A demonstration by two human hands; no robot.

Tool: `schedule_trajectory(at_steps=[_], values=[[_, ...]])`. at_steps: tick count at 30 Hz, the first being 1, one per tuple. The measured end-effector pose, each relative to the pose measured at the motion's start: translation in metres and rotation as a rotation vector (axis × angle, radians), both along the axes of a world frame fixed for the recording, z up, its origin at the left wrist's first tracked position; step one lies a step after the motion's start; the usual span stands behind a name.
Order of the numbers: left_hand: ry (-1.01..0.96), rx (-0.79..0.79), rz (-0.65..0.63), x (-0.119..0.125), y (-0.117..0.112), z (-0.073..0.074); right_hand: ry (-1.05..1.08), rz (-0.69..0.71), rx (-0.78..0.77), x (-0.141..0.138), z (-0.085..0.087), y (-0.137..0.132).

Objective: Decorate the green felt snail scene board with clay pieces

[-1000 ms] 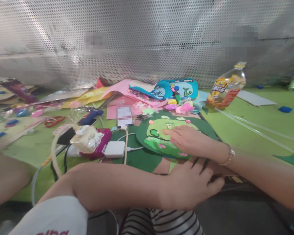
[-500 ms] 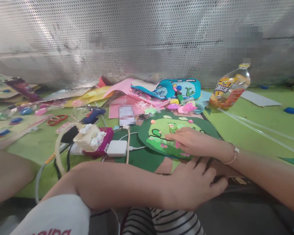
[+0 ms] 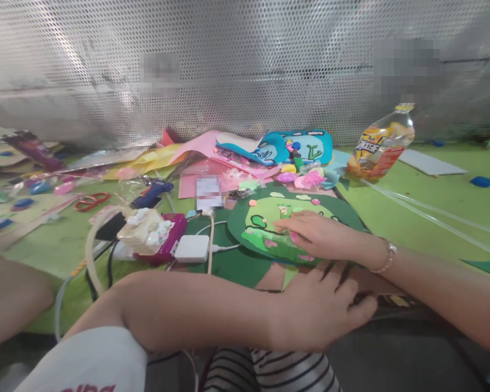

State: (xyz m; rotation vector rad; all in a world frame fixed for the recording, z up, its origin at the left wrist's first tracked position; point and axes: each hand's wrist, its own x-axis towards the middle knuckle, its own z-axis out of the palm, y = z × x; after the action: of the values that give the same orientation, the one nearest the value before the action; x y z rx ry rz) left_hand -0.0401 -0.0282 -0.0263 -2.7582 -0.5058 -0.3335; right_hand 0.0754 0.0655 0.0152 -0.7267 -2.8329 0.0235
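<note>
A green craft picture [image 3: 265,239] with a scalloped dark-green border lies in front of me, bearing pink, orange and green clay pieces and black outlines. My right hand [image 3: 320,235] rests over its right half, fingers stretched out and fingertips on the surface; part of the picture is hidden beneath. Nothing shows held in it. My left hand [image 3: 320,307] lies below, at the table's near edge, palm down with its fingers spread. It holds nothing visible and its fingertips are close under my right hand.
Left of the picture are a white power adapter [image 3: 191,249], cables and a magenta box [image 3: 177,234]. Farther off are a blue glue gun [image 3: 153,193], red scissors [image 3: 92,201], pink clay [image 3: 308,178] and a blue craft picture [image 3: 320,142]. A bottle [image 3: 381,147] stands tilted at right.
The view has shifted very slightly, so things sit a little farther left. Both hands keep nearly the same pose and place.
</note>
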Motion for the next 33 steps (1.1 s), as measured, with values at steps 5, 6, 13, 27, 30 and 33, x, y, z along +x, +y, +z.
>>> schedule_trajectory(at_steps=[5, 6, 13, 27, 30, 33], values=[[-0.001, 0.002, 0.005, 0.001, 0.0, 0.001, 0.001, 0.025, 0.079, -0.001, -0.006, -0.001], [0.003, 0.0, 0.008, 0.001, 0.0, 0.002, -0.006, 0.039, 0.09, -0.002, -0.007, -0.001], [0.015, 0.002, 0.004, 0.0, -0.001, 0.004, -0.054, 0.109, 0.146, -0.004, -0.008, -0.002], [0.009, 0.003, 0.018, 0.002, -0.001, 0.002, -0.018, 0.061, 0.15, -0.006, -0.009, -0.003], [0.001, -0.009, 0.022, 0.002, -0.002, 0.002, -0.042, 0.093, 0.165, -0.005, -0.014, -0.002], [0.002, -0.017, 0.038, 0.002, -0.003, 0.002, -0.094, 0.159, 0.215, -0.005, -0.017, -0.002]])
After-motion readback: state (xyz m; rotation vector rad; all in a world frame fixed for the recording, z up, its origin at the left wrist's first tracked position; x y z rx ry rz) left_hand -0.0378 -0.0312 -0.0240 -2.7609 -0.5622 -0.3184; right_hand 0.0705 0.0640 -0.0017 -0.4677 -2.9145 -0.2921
